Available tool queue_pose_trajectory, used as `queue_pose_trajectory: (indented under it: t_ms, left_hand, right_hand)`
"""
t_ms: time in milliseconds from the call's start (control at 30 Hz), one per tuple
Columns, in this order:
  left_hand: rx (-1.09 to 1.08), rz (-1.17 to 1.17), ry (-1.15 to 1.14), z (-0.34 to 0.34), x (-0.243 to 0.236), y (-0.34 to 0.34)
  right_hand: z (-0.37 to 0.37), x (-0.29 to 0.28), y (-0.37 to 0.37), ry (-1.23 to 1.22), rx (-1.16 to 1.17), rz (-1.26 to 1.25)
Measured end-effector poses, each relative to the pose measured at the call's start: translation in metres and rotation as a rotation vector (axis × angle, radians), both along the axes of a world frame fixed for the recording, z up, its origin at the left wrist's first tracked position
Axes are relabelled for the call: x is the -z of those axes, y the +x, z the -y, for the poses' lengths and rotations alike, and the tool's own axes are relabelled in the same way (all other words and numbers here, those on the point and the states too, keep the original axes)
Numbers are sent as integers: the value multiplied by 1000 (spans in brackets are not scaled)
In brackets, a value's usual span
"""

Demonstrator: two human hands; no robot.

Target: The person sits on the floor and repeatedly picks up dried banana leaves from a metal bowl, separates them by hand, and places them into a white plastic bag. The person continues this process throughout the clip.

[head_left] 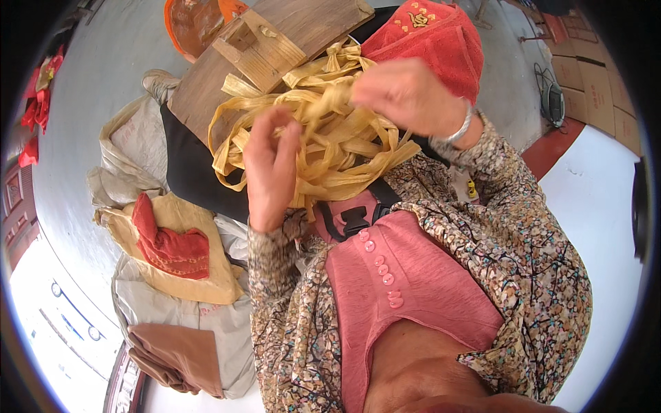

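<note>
A loose heap of flat, yellow, ribbon-like strips lies across my lap and the edge of a wooden board. Above the heap my right hand, wearing a silver bracelet, pinches a twisted yellow strip, blurred by motion. The strip runs over toward my left hand, whose fingers and thumb are curled at its other end; the exact grip there is partly smeared. One knotted strip lies at the far side of the heap. Black cloth shows under the strips.
A notched wooden block is fixed on the board. Beyond it sits an orange bowl. Red cloth lies at the far right. Pale sacks and a red cloth piece are at my left. Cardboard boxes stand far right.
</note>
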State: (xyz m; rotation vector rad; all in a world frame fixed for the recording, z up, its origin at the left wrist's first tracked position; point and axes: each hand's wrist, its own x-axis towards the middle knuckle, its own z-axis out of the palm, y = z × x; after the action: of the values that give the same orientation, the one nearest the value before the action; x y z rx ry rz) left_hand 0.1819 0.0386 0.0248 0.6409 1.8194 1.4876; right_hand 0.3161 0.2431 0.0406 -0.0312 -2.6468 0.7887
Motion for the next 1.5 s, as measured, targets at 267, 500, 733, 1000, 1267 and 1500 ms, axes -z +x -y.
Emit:
queue_pose_trajectory:
  t_ms: [267,500,733,1000,1267,1500]
  left_hand:
    - [343,-997,-344,-50,47,16]
    - [494,-896,-505,-16,60,38]
    - [439,-810,-480,-1,47,44]
    - [-11,-870,-185,19,56,46]
    - [-21,-785,-225,12,63,44]
    - [-55,-751,-272,12,54,49]
  right_hand:
    - [-38,69,-19,487,298,239]
    - [-33,110,-60,597,187,423]
    - [-20,109,-60,295,197,637]
    - [19,100,-30,-249,469,434]
    - [47,112,-44,-678,366,504]
    - [43,122,-43,-422,350,468]
